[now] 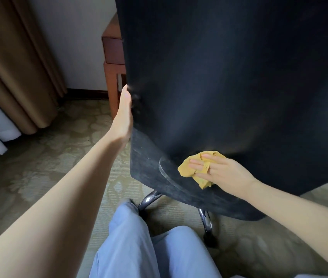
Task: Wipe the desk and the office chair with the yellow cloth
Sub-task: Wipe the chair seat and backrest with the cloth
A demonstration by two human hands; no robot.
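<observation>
The black office chair fills the upper right, its tall back turned toward me and its dusty seat edge below. My right hand presses the crumpled yellow cloth against the chair where the backrest meets the seat. My left hand grips the left edge of the backrest, with the fingers wrapped out of sight behind it. The reddish wooden desk shows only as a corner behind the chair at upper left.
Chrome chair legs and a castor stand on the patterned carpet below the seat. Brown curtains hang at the left by the wall. My knees in light blue trousers are at the bottom centre.
</observation>
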